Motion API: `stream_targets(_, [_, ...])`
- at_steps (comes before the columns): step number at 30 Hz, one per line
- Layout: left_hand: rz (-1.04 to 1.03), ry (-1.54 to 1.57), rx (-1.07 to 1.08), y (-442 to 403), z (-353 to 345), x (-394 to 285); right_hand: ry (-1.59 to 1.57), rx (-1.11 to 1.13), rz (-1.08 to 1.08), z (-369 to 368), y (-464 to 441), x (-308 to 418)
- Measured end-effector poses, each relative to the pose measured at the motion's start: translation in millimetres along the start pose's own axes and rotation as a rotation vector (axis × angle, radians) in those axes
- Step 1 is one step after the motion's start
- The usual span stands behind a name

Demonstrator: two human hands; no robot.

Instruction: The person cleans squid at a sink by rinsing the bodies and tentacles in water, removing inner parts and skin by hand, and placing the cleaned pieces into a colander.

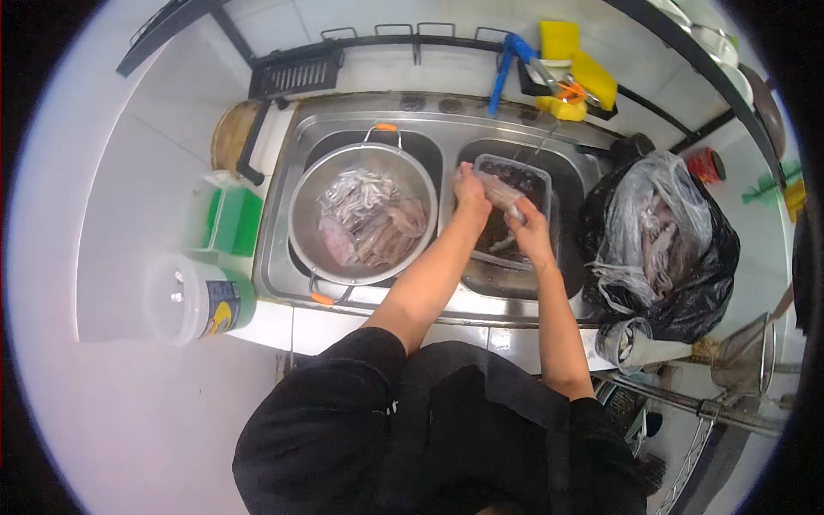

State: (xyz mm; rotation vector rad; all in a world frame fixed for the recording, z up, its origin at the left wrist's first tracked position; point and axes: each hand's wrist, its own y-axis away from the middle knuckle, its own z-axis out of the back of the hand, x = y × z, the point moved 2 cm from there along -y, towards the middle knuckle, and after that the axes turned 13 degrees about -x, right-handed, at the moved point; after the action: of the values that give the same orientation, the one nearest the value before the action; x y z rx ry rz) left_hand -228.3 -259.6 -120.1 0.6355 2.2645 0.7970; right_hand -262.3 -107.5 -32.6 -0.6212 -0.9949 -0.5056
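Note:
Both my hands hold a pale brownish squid point(499, 190) above a clear plastic tub point(549, 190) in the right sink basin. My left hand point(470, 190) is closed around its upper left end. At the lower right end, my right hand point(530, 230) grips it with bent fingers. Dark water fills the tub, and something pale lies low in it. In the left basin a large steel pot point(302, 225) with orange-sleeved handles holds cleaned-looking squid pieces point(378, 219), some silvery white, some pinkish brown.
A black bag point(717, 279) lined with clear plastic, holding more squid point(661, 245), sits right of the sink. A clear cup point(625, 345) stands by the front edge. Left are a plastic bucket point(184, 300) and green container point(233, 221). A blue-handled faucet point(508, 64) and yellow sponges point(592, 79) are behind.

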Motion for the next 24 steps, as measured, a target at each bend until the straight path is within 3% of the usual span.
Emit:
stream_targets(1, [-0.046, -0.014, -0.025, -1.7, 1.1, 0.3, -0.002, 0.015, 0.004, -0.7, -0.2, 12.8])
stream_targets(3, [-0.023, -0.015, -0.046, -3.5, 2.8, -0.6, 0.282, -0.037, 0.200, -2.4, 2.5, 32.4])
stream_targets(7, [-0.022, -0.042, -0.098, 3.5, 9.1, -4.7, 0.559, 0.024, 0.280, -10.9, 0.6, 19.6])
stream_targets(9, [0.007, -0.042, -0.134, 4.7, 14.3, -7.5, 0.667, 0.167, 0.379, -13.0, -2.6, 10.0])
stream_targets(13, [0.156, 0.048, -0.116, -0.2, 15.6, -13.7, 0.529, 0.212, 0.428, -3.6, -1.8, 21.6])
stream_targets(18, [0.220, 0.084, -0.018, 3.4, 9.7, -17.1, 0.285, 0.019, 0.371, 1.9, 9.4, 37.7])
stream_targets(22, [0.200, -0.021, 0.006, 32.8, 0.2, -14.9, 0.168, 0.151, 0.213, -0.5, 3.4, 15.1])
stream_targets(24, [0.187, -0.044, 0.047, 34.3, 0.4, -15.6, 0.225, 0.165, 0.247, -0.8, 4.9, 17.0])
